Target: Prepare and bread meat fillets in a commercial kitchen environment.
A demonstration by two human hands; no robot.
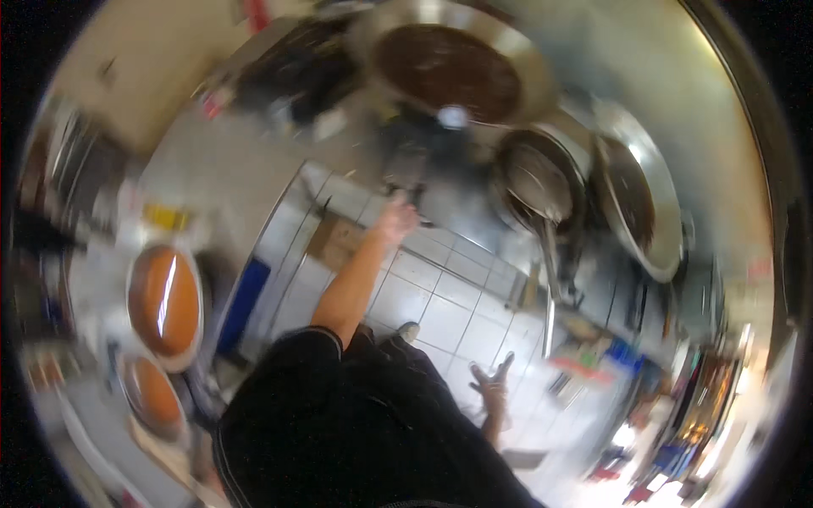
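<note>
My left arm reaches out over the floor, and my left hand [397, 221] is at the front of the stove, at a small dark fitting [406, 188]. Blur hides whether its fingers grip that fitting. Down on the other side, my right hand [492, 388] hangs over the white tiles with fingers spread and nothing in it. Beyond my left hand stands a large metal wok [448, 73] of dark brown liquid. To its right, a long-handled strainer or ladle [540, 181] rests across a smaller dark-filled pot [508, 152].
Another wide metal pan [664, 244] holds dark liquid at the right. Two bowls of orange liquid, a larger one [131, 301] and a smaller one [127, 387], stand at the left. A cardboard box [335, 242] sits on the white tile floor [444, 317]. A blue panel [244, 305] edges the left counter.
</note>
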